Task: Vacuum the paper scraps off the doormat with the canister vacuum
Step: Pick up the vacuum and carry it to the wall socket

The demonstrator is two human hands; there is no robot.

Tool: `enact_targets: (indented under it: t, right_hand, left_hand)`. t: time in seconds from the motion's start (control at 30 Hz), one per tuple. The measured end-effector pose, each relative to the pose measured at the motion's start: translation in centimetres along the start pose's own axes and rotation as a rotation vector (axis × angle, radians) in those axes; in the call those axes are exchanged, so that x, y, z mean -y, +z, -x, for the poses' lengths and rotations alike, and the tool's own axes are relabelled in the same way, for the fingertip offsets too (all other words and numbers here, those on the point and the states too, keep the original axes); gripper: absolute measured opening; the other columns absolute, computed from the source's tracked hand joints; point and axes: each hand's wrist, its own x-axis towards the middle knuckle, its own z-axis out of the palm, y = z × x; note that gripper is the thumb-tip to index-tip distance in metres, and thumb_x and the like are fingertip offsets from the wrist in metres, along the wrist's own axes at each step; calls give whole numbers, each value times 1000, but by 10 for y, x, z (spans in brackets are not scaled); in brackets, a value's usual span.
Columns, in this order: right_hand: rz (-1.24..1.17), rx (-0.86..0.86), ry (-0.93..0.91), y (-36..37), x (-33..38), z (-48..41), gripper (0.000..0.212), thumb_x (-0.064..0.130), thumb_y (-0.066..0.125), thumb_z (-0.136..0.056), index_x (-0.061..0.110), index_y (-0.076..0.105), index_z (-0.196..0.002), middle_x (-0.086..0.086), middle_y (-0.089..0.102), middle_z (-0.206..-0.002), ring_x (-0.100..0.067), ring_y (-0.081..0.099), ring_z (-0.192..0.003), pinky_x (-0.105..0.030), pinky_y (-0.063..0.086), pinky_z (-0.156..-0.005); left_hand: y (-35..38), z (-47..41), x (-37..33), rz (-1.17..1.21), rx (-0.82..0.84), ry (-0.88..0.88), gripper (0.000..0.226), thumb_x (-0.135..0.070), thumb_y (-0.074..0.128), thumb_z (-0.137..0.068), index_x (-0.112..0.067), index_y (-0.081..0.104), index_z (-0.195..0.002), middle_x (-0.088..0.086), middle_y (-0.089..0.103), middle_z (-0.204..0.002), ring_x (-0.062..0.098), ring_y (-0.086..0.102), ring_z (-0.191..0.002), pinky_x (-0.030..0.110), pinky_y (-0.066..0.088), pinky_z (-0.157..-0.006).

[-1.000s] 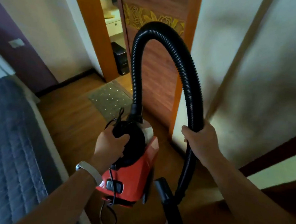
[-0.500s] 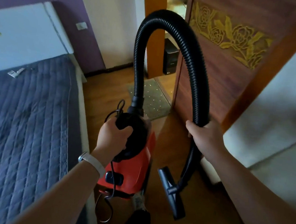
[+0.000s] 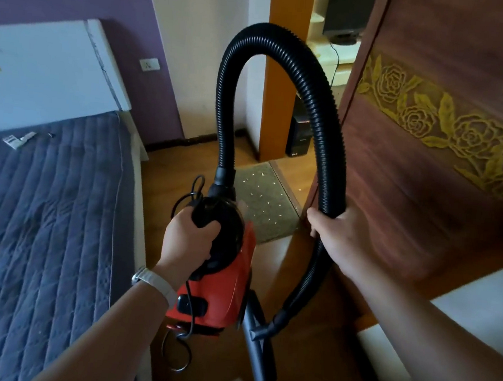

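Doormat (image 3: 274, 223): grey-green, on the wood floor at the doorway, far centre. Pale paper scraps (image 3: 269, 202) lie scattered over it, none lifted yet.

Canister vacuum (image 3: 218, 294): red body, held off the floor, near centre, well short of the mat. The nozzle (image 3: 256, 353) hangs near, right of the body. The hose (image 3: 323, 105) arches high, close beside the carved door (image 3: 429, 176). The cord (image 3: 179, 352) loops loose beneath.

Step in hand, as judged: carrying to the mat. Set the canister down just short of the mat, not on the scraps. Keep the hose off the door edge and the cord away from the feet. The wall socket (image 3: 149, 64) sits far left.

Left hand (image 3: 188, 239): fingers curled tight round the black handle. Right hand (image 3: 334, 238): fingers wrapped round the hose.
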Motion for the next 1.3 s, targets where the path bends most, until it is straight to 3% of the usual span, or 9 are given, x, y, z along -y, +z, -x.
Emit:
enact_targets:
  t: [0.23, 0.33, 0.53, 0.73, 1.03, 1.2, 1.3]
  right_hand:
    - [-40, 102, -75, 43, 18, -73, 14, 20, 69, -82, 17, 58, -75, -4, 60, -60, -11, 56, -50, -22, 46, -51]
    - [-45, 145, -79, 63, 17, -113, 15, 14, 69, -84, 15, 57, -76, -5, 57, -61, -8, 51, -45, -18, 42, -44]
    - [-49, 226, -106, 102, 35, -212, 13, 16, 70, -83, 12, 58, -81, -14, 62, -70, -16, 55, -53, -17, 41, -44]
    - [-69, 346, -121, 130, 69, -302, 16, 13, 69, -84, 8, 55, -77, -12, 55, -67, -21, 53, -57, -30, 43, -52]
    - [-77, 383, -194, 200, 118, -391, 22, 11, 69, -87, 19, 53, -74, -2, 55, -61, -3, 50, -43, -12, 40, -41]
    - [-22, 368, -167, 271, 141, -439, 19, 17, 70, -86, 19, 54, -77, -2, 56, -63, -16, 55, -53, -28, 47, -49]
    - [12, 344, -139, 321, 163, -472, 18, 18, 69, -86, 17, 54, -77, -1, 56, -61, -15, 54, -53, -27, 45, -49]
  left_hand:
    - [-8, -71, -2, 11, -78, -64, 6, -16, 63, -86, -16, 60, -91, 9, 65, -68, 15, 56, -39, 25, 46, -40]
    - [-1, -104, -1, 11, -103, -101, 6, -15, 62, -85, -15, 62, -91, 9, 64, -65, 15, 54, -38, 28, 49, -40]
    - [15, -183, -16, -6, -158, -184, 8, -14, 62, -86, -9, 63, -92, 8, 61, -59, 16, 52, -37, 26, 46, -39]
    - [23, -259, -35, -17, -250, -222, 9, -16, 63, -84, -11, 61, -90, 9, 65, -62, 17, 56, -39, 26, 46, -40]
    - [5, -365, -38, 42, -289, -252, 4, -16, 63, -85, -15, 61, -89, 8, 65, -60, 16, 56, -37, 27, 49, -40]
    - [-15, -450, -12, 104, -237, -287, 11, -17, 65, -88, -14, 60, -98, 8, 64, -62, 12, 54, -36, 24, 46, -39]
    - [-35, -513, 4, 134, -199, -285, 10, -17, 64, -89, -19, 60, -98, 8, 64, -63, 13, 54, -37, 26, 49, -41]
